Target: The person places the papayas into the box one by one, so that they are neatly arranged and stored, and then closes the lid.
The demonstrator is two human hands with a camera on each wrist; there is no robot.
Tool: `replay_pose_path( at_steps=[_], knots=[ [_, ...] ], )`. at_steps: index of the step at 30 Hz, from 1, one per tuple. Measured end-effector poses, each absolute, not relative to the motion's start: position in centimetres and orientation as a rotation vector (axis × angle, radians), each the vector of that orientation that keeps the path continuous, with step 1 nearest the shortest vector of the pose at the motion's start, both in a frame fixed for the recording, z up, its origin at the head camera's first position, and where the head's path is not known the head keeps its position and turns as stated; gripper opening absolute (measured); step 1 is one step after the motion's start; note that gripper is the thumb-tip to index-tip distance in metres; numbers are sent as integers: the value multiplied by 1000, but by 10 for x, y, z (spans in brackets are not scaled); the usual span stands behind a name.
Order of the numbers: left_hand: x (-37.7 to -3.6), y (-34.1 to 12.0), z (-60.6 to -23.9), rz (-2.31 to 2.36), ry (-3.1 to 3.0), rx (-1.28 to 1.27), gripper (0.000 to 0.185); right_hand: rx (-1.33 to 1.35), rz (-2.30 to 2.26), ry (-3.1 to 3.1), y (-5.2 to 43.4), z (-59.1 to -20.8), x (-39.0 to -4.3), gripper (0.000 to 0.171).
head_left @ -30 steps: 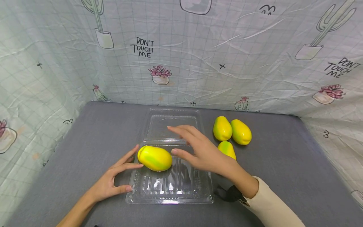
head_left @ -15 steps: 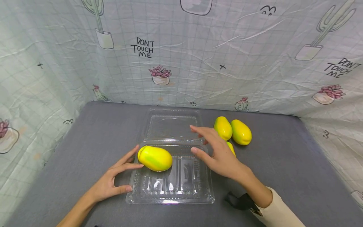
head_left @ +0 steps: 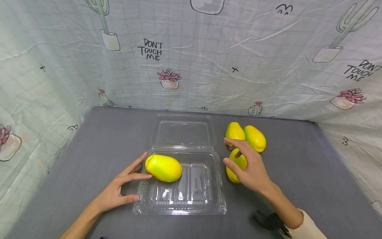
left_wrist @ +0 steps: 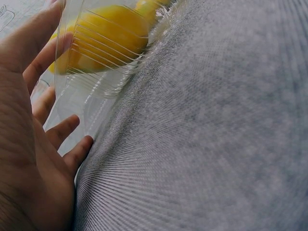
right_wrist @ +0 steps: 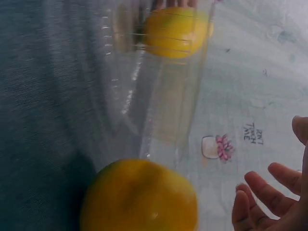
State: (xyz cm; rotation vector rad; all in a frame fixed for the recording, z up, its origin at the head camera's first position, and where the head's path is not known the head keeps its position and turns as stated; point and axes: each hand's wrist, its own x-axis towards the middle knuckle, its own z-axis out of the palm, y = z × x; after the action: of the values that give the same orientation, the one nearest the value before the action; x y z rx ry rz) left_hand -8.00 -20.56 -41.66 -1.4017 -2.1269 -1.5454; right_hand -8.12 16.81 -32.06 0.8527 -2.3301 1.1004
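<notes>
A clear plastic clamshell container point(head_left: 195, 210) lies unfolded, with its lid point(head_left: 185, 132) spread toward the back. One yellow-green mango point(head_left: 164, 168) lies in the left back part of its base; the left wrist view shows this mango point(left_wrist: 108, 38) through the ribbed wall. My left hand point(head_left: 114, 191) rests along the container's left side, fingers extended and touching its edge. To the right of the container, my right hand point(head_left: 253, 169) hovers over another mango point(head_left: 234, 172), thumb and fingers apart, holding nothing. In the right wrist view that mango point(right_wrist: 139, 197) sits below the fingers.
Behind the right hand, two more mangoes point(head_left: 235, 130) point(head_left: 255, 138) lie side by side on the grey tabletop point(head_left: 298, 166). A printed curtain point(head_left: 197, 53) hangs around the back and sides. A dark strap point(head_left: 267, 220) hangs at the right wrist.
My right hand has moved right, from beside the mango in the container to above the nearest loose mango. The left hand and the container have stayed in place.
</notes>
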Motion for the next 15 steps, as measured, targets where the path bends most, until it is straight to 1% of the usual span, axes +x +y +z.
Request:
replay_pose_path(
  at_steps=[10,15],
  knots=[
    [-81,-205,-418,-1544,-2127,-1398,49,780,1096,-2371,185,-330,-70,51],
    [-80,-205,-418,-1551,-2136,-1388,50,678,1112,-2403,200,-348,-70,55]
  ],
)
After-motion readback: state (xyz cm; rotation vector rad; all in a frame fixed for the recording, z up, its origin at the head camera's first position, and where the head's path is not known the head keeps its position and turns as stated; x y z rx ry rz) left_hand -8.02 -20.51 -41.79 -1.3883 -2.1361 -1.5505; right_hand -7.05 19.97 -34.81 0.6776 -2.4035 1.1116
